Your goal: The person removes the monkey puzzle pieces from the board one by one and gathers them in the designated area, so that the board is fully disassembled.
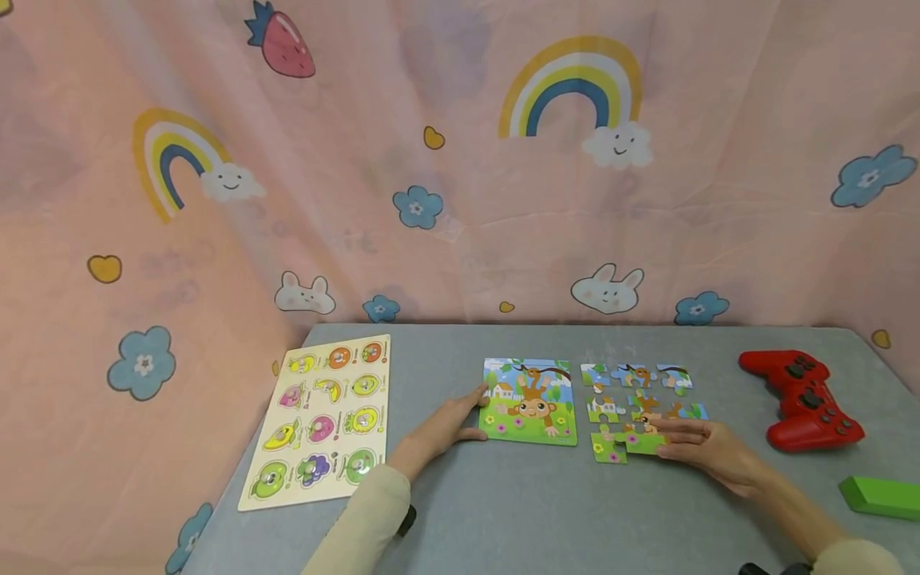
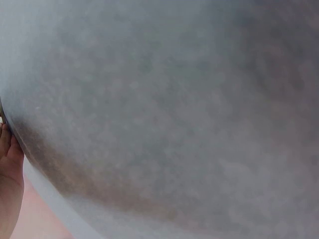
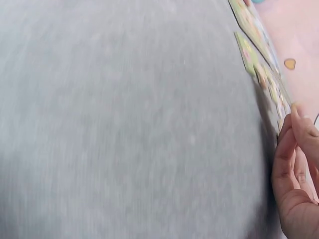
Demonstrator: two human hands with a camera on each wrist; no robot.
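Note:
A square picture board [image 1: 530, 433] with a monkey hanging from a branch lies flat on the grey table. My left hand [image 1: 447, 427] rests at its left edge, fingertips and thumb touching the side. To the right are loose jigsaw pieces [image 1: 605, 409] of the same picture, laid out in rough rows. My right hand [image 1: 719, 454] pinches a green jigsaw piece [image 1: 642, 444] with a pink flower between thumb and fingers, over the bottom row. It overlaps the bottom-left corner piece [image 1: 608, 452] in the head view. My right fingers partly cover the pieces behind them.
A cream fruit peg board [image 1: 316, 427] lies at the left. On the right are a red game controller [image 1: 801, 399] and a green block [image 1: 882, 497]. A pink patterned curtain [image 1: 460, 176] hangs behind the grey table [image 1: 503, 511].

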